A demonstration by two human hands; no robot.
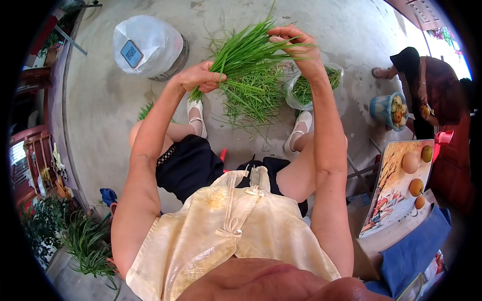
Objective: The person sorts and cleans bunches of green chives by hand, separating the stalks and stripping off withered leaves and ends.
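My left hand (202, 77) is closed round the lower end of a bunch of long green chives (248, 50), held above the floor. At the bunch's far right side, my right hand (299, 46) has its fingers curled on some leaf ends. Beneath the bunch, a loose pile of green and yellowish chive leaves (253, 98) lies on the concrete between my shoes. A clear plastic bag (300, 104) holding more cut greens stands beside the pile, under my right forearm. Another small clump of greens (146, 109) shows by my left leg.
A bucket covered in white plastic (150, 35) stands front left, a phone (132, 53) on top. At right, another person (432, 85) bends by a blue bucket (380, 111) of peelings. Round fruits (409, 163) rest on a printed board (386, 205). Leafy plants (85, 243) are at lower left.
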